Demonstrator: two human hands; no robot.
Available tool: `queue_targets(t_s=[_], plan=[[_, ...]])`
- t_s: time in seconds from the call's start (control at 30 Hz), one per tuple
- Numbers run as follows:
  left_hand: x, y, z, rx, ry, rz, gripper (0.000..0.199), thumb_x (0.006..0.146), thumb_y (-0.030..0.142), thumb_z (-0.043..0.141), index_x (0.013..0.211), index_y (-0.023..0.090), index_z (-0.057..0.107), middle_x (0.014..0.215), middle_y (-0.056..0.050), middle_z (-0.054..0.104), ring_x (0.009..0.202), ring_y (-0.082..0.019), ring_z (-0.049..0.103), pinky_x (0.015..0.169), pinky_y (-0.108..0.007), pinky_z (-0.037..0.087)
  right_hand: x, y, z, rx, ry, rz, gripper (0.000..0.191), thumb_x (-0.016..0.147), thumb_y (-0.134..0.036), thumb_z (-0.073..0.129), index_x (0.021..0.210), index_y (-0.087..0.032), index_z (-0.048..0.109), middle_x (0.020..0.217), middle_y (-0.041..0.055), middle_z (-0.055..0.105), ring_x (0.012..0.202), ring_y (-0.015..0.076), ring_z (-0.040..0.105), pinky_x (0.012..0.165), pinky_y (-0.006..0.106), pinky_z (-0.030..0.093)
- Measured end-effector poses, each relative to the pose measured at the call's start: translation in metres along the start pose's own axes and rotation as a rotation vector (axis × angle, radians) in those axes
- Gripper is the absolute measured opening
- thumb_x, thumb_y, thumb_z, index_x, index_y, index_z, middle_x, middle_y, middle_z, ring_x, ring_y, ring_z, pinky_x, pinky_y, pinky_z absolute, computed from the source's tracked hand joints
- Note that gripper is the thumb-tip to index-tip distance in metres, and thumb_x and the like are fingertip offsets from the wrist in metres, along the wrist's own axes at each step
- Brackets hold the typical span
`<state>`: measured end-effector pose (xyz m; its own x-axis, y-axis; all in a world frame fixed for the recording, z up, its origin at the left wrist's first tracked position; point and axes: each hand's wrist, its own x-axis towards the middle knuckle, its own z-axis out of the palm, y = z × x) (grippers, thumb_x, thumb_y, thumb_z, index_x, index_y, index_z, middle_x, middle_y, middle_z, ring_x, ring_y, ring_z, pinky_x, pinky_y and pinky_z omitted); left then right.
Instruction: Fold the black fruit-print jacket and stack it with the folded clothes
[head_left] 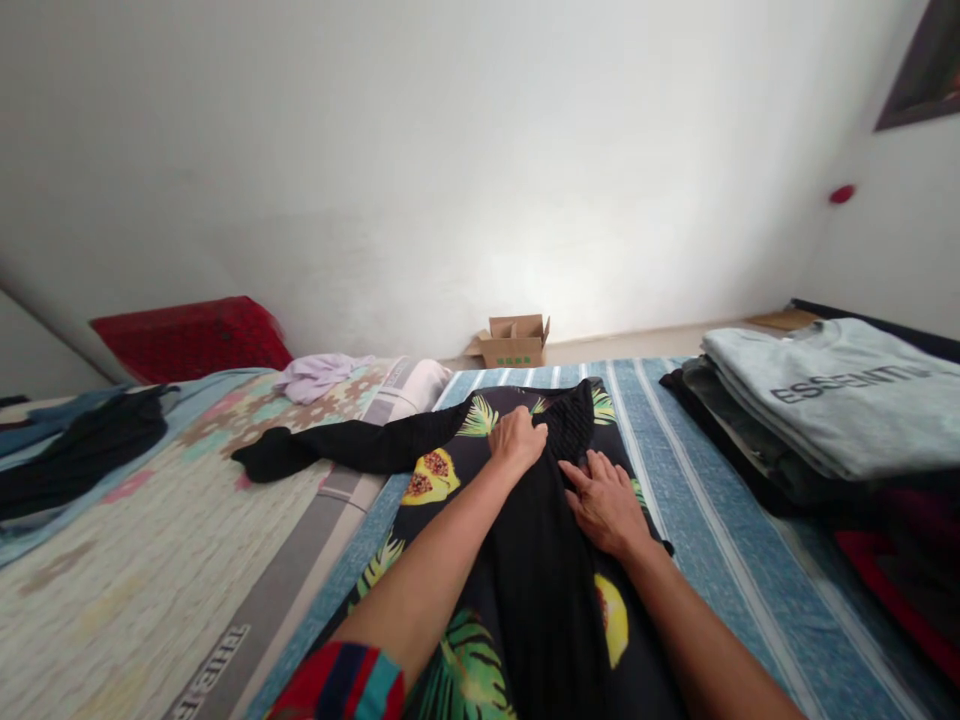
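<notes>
A black garment printed with green leaves and yellow fruit [431, 477] lies spread on a blue striped cloth. One plain black sleeve [337, 447] stretches out to the left; the other is laid down along the garment's middle. My left hand [519, 440] is closed on the black fabric near the neckline, its fingers curled in. Just right of it, my right hand [606, 498] rests on the folded sleeve's shoulder part with its fingers spread.
Folded clothes, topped by a light grey shirt [847, 400], are stacked at the right. An open cardboard box [514, 345] stands by the wall. At the left are a lilac cloth [319, 377], dark clothes [97, 445] and a red object [195, 340].
</notes>
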<state>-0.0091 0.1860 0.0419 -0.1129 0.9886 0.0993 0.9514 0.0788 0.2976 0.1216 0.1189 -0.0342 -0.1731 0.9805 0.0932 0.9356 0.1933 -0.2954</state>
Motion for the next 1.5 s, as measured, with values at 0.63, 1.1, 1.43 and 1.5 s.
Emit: queue_targets(t_s=[0.63, 1.1, 1.43, 1.5], plan=[[0.078, 0.019, 0.042, -0.117, -0.067, -0.091, 0.027, 0.07, 0.02, 0.063, 0.094, 0.011, 0.069, 0.107, -0.021, 0.066, 0.102, -0.031, 0.062, 0.078, -0.033, 0.049, 0.001, -0.001, -0.003, 0.038, 0.001, 0.0, 0.049, 0.09, -0.042, 0.042, 0.138, -0.033, 0.041, 0.146, 0.012, 0.034, 0.135, 0.0319, 0.027, 0.105, 0.046, 0.021], [0.063, 0.005, 0.059, -0.333, -0.127, 0.038, 0.018, 0.078, 0.01, 0.052, 0.091, 0.012, 0.064, 0.078, -0.008, 0.07, 0.069, -0.015, 0.066, 0.063, -0.023, 0.05, -0.001, 0.003, -0.003, 0.067, 0.006, -0.027, 0.068, 0.083, -0.068, 0.036, 0.138, -0.028, 0.042, 0.144, 0.015, 0.035, 0.134, 0.0344, 0.027, 0.106, 0.048, 0.021], [0.008, 0.0, 0.07, -0.225, -0.052, 0.364, 0.038, 0.076, -0.002, 0.041, 0.105, 0.015, 0.058, 0.115, -0.009, 0.061, 0.11, -0.017, 0.054, 0.097, -0.028, 0.041, -0.002, 0.007, 0.004, 0.04, 0.012, -0.051, 0.069, 0.083, -0.068, 0.038, 0.137, -0.025, 0.044, 0.144, 0.0171, 0.035, 0.134, 0.035, 0.028, 0.105, 0.049, 0.023], [0.004, 0.001, 0.071, -0.189, -0.039, 0.386, 0.037, 0.078, -0.001, 0.038, 0.106, 0.013, 0.058, 0.114, -0.01, 0.061, 0.109, -0.017, 0.054, 0.097, -0.027, 0.041, -0.002, 0.009, 0.006, 0.036, 0.02, -0.064, 0.07, 0.082, -0.069, 0.038, 0.136, -0.025, 0.045, 0.143, 0.0173, 0.036, 0.134, 0.035, 0.028, 0.105, 0.049, 0.023]])
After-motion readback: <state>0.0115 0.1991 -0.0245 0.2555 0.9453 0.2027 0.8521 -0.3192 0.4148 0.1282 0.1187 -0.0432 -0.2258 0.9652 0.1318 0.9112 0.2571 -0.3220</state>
